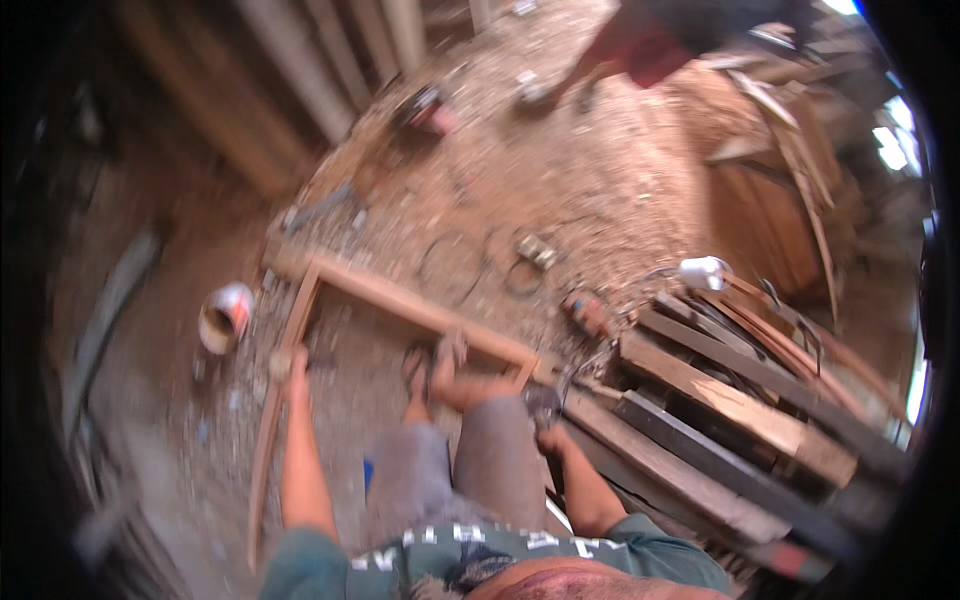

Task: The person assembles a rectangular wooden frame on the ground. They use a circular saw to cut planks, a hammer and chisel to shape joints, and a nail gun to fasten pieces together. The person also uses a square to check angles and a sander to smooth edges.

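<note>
A wooden frame (385, 297) of joined strips lies on the ground around my feet. At its left strip is my left hand (297, 362), touching or just over the wood. A pale, blurred lump (279, 364) sits beside that hand, and the fingers are too smeared to read. My right hand (549, 437), by my right knee, is closed at a dark object (543, 403) near the frame's right corner. Blur hides what kind of thing this is.
Stacked timber beams (735, 400) fill the right side, with a white container (703, 272) beyond. A red-and-black tool (585, 312) and cables lie past the frame. A white bucket (226, 318) stands at left. Another person's arm (580, 80) reaches down at the far side over wood shavings.
</note>
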`<state>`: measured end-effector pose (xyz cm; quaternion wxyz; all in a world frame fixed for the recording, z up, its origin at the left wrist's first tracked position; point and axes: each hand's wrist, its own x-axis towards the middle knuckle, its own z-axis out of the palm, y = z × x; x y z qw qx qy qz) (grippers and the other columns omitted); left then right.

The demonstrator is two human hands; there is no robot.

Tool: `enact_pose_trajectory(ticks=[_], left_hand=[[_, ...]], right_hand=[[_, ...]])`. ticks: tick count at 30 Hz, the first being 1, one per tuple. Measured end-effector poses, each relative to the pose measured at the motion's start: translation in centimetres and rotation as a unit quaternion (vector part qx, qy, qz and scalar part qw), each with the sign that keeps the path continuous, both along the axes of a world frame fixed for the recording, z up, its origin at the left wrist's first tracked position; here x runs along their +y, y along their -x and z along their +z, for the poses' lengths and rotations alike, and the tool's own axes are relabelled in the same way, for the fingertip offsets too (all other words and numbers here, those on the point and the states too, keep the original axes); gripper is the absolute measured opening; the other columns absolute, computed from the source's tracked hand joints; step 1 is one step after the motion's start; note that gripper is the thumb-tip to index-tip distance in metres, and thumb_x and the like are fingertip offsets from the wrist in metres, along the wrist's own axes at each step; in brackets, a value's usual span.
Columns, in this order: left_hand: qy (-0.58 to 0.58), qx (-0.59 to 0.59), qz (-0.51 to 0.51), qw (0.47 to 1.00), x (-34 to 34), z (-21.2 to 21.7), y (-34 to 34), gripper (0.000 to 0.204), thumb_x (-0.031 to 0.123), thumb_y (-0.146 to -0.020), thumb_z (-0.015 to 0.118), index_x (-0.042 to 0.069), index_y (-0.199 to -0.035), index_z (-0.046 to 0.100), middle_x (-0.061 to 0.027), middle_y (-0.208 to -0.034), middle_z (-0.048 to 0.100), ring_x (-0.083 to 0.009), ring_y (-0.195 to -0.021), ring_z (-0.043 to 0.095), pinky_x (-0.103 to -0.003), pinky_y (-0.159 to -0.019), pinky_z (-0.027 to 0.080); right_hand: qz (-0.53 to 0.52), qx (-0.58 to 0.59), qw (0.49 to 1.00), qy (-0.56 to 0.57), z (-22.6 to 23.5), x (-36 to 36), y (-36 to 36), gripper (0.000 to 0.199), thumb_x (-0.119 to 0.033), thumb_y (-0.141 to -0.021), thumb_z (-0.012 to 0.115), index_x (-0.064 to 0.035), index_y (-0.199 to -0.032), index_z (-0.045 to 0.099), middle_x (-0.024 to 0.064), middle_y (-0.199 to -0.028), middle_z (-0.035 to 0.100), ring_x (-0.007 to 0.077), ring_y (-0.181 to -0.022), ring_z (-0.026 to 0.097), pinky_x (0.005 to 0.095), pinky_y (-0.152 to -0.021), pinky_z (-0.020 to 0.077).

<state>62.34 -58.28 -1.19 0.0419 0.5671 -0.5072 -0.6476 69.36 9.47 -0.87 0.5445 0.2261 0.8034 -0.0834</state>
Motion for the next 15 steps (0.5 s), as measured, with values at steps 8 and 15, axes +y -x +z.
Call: enact_pose_trajectory(ticks=[8,15], left_hand=[[0.020,0.030,0.106,0.994,-5.5,5.3,2.9,0.014,0.013,-0.088,0.077,0.012,-0.101,0.071,-0.0038,-0.109,0.073,-0.0172,-0.106,0.068,-0.052,-0.097,0.052],[0.009,0.044,0.096,0.994,-9.1,2.8,10.4,0.016,0.006,-0.088,0.077,0.008,-0.103,0.071,-0.0077,-0.110,0.073,-0.0190,-0.108,0.069,-0.047,-0.094,0.056]], right_hand=[[-0.060,-0.001,0.990,0.131,3.4,-14.2,13.4,0.044,-0.024,-0.080,0.081,0.0050,-0.112,0.072,0.0165,-0.099,0.075,0.0252,-0.088,0.072,0.0406,-0.078,0.0570],[0.055,0.007,0.992,0.113,1.4,-15.2,18.3,0.046,-0.021,-0.076,0.083,0.0057,-0.111,0.071,0.0160,-0.099,0.076,0.0259,-0.089,0.072,0.0401,-0.081,0.0565]])
